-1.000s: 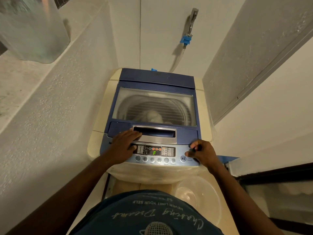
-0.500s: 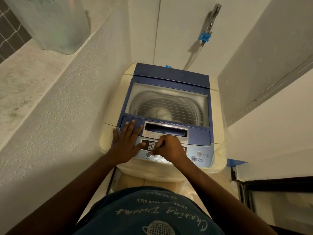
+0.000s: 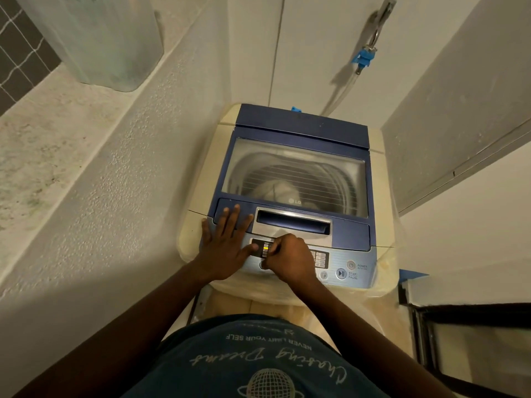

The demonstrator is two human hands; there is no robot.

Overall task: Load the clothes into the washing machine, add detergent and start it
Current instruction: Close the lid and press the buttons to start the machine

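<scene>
A blue and cream top-loading washing machine (image 3: 296,130) stands in a narrow alcove with its glass lid (image 3: 298,173) closed. Pale clothes (image 3: 275,191) lie in the drum under the glass. My left hand (image 3: 227,239) rests flat with spread fingers on the front left of the lid. My right hand (image 3: 290,258) has its fingers curled and presses a button on the left part of the control panel (image 3: 344,265), where small lights glow yellow. The power and start/pause buttons (image 3: 341,273) sit uncovered at the panel's right.
A textured white wall and ledge (image 3: 71,156) close in on the left, with a frosted plastic container (image 3: 94,38) on it. A tap with a blue fitting (image 3: 363,57) and a hose hang on the back wall. A door (image 3: 459,104) stands to the right.
My right hand moved from the start/pause side of the panel across to the buttons on its left. My left hand slid up onto the lid and spread flat.
</scene>
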